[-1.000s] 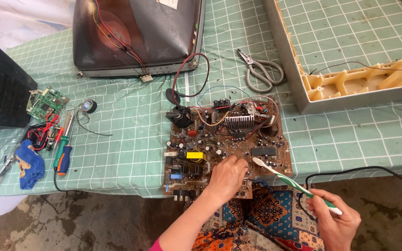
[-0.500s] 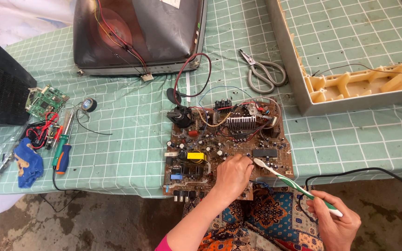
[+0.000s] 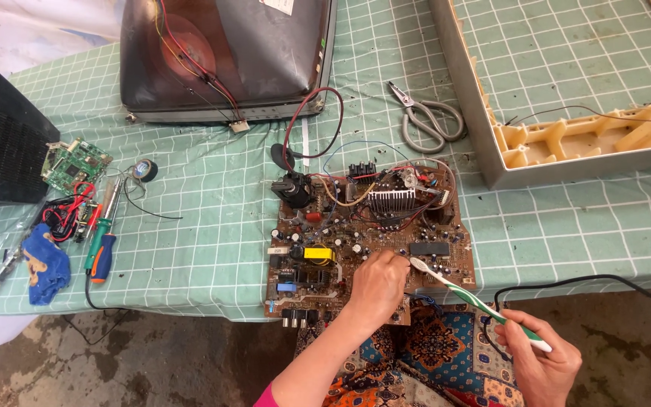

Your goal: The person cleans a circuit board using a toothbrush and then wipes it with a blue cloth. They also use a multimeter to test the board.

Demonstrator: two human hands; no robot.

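brown circuit board [image 3: 367,237], table edge: left hand [image 3: 374,286] rests on it, fingers curled; right hand [image 3: 540,365] clamps green-white toothbrush [image 3: 476,301], bristles on board. risk: hard scrubbing bends components.

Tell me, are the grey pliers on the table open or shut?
Shut, or nearly so. The pliers lie flat on the green checked cloth, their tips meeting in one point and no hand near them.
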